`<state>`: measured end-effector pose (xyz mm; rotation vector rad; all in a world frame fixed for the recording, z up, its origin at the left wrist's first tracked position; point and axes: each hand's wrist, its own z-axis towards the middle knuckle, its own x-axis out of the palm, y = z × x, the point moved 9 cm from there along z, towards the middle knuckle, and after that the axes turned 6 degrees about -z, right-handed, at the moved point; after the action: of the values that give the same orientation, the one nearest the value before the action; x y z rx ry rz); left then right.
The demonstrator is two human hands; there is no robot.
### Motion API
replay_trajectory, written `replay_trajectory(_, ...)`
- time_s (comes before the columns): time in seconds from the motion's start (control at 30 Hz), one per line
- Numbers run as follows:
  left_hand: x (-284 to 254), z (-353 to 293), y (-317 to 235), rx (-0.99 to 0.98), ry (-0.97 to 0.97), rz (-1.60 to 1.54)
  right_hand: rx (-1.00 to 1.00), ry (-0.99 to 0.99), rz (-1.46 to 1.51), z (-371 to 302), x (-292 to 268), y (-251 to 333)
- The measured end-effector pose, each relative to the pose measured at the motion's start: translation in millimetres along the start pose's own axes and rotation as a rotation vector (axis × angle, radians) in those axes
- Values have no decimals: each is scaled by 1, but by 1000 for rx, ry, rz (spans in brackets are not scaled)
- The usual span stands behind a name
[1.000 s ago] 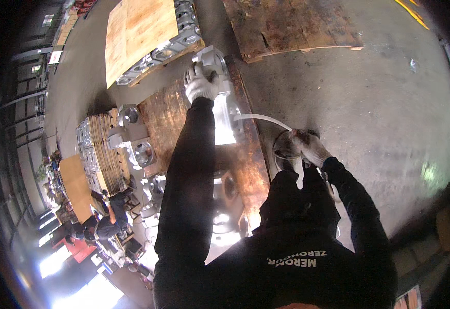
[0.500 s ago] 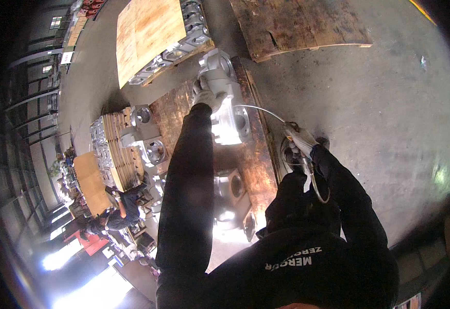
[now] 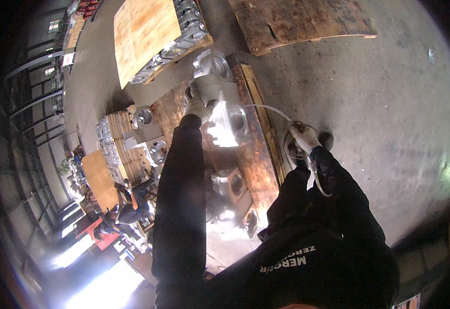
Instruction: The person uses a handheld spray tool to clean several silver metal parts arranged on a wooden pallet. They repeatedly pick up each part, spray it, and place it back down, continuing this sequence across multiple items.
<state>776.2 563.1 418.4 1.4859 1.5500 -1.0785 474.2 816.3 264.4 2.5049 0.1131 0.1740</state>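
A large grey metal casting (image 3: 217, 92) with round openings lies on the wooden pallet (image 3: 258, 170) in front of me. My left hand (image 3: 196, 107), in a pale glove, is at its left side with the fingers bent round the edge, partly hidden. Off the pallet's right side, my gloved right hand (image 3: 305, 137) is closed on a thin white cord (image 3: 270, 108), flexible like a hose or strap. One stretch of it arcs over to the casting; another hangs in a loop below the hand. Nearer me on the pallet sit more castings (image 3: 230, 188), glaring in bright light.
Further castings (image 3: 155, 149) stand left, beside a layered stack (image 3: 124, 139) of castings and boards. A plywood sheet (image 3: 147, 33) covers castings at the far left. Another wooden pallet (image 3: 302, 23) lies far right. A co-worker (image 3: 132, 206) is at a brown board (image 3: 100, 175) on the lower left.
My left hand has slid down and left, from the casting's top to its side edge. My right hand still grips the white cord and has shifted slightly. The view has moved a little.
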Motion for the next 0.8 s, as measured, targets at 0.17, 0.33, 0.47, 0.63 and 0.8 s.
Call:
replay_trajectory(0.17,18,8,34,36,-5,27,-130,-44,-33,32,3,-23)
replay_trajectory(0.33,12,7,16,27,-9,-8,148,54,-28,50,24,-36)
replay_trajectory(0.47,12,4,16,75,-17,-32,275,100,193,49,26,-38)
replay_trajectory(0.63,-2,-2,5,109,-41,-75,137,147,117,56,29,-20)
replay_trajectory(0.8,-1,-3,-2,2,35,-36,174,131,105,75,28,-32)
